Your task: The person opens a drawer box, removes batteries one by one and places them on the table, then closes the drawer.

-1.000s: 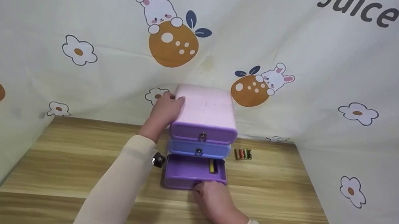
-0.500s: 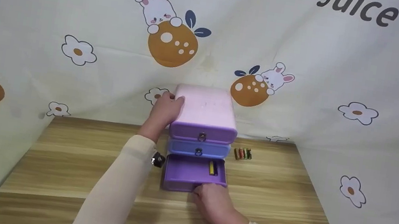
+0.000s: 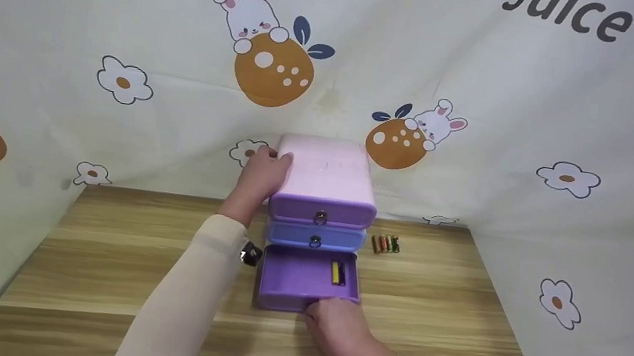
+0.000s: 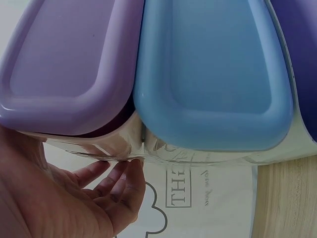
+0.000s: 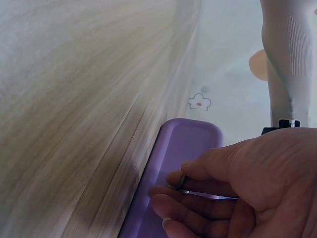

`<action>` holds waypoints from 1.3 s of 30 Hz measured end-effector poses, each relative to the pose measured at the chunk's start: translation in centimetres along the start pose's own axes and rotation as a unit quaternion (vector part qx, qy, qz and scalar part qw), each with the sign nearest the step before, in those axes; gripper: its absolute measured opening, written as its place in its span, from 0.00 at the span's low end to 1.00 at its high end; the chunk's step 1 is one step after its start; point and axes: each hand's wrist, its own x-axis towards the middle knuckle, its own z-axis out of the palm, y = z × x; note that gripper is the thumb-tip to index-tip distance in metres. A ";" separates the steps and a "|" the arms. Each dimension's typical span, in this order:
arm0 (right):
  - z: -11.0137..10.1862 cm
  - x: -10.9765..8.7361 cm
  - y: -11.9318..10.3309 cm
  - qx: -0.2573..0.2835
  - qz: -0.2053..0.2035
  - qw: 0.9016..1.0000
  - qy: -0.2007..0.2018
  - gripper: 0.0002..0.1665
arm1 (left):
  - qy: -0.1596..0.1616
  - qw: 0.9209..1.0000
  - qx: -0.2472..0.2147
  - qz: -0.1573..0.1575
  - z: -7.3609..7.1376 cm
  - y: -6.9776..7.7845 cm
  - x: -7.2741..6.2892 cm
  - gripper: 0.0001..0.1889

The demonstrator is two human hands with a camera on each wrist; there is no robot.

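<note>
A small drawer cabinet (image 3: 327, 170) with a pale pink top stands against the back of the table. Its top purple drawer (image 4: 57, 49) and the blue drawer (image 4: 218, 64) are closed. The bottom purple drawer (image 3: 290, 271) is pulled out and holds a yellow battery (image 3: 335, 273) beside a dark one. My left hand (image 3: 263, 175) rests on the cabinet's upper left edge, thumb on top, fingertips against the side. At the bottom drawer's front, my right hand (image 3: 347, 336) pinches the small metal ring pull (image 5: 181, 182) between thumb and finger.
Several batteries (image 3: 386, 244) lie in a row on the wooden table (image 3: 155, 254), right of the cabinet. A printed cloth (image 3: 189, 27) with rabbits and flowers hangs behind and along both sides.
The bottom drawer has slid farther out toward me with my right hand, showing more of its inside and the batteries. My left hand stays in place on the cabinet.
</note>
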 end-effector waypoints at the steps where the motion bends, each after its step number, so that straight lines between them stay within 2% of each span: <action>1: 0.0 0.0 -0.1 -0.003 0.000 1.000 0.000 0.22 | 0.000 1.000 -0.001 0.000 0.0 0.0 0.0 0.38; 9: -0.4 -0.5 -0.5 -0.017 0.007 1.000 0.002 0.26 | -0.005 1.000 -0.003 0.000 -0.1 -0.1 -0.1 0.38; 30: -1.3 -1.6 -1.2 -0.010 -0.007 0.999 -0.044 0.21 | 0.004 1.000 -0.007 -0.004 0.1 0.1 -0.1 0.37; 39: -1.3 -1.8 -1.4 -0.016 -0.011 0.999 -0.039 0.20 | -0.002 1.000 -0.012 -0.009 0.0 0.0 -0.2 0.37</action>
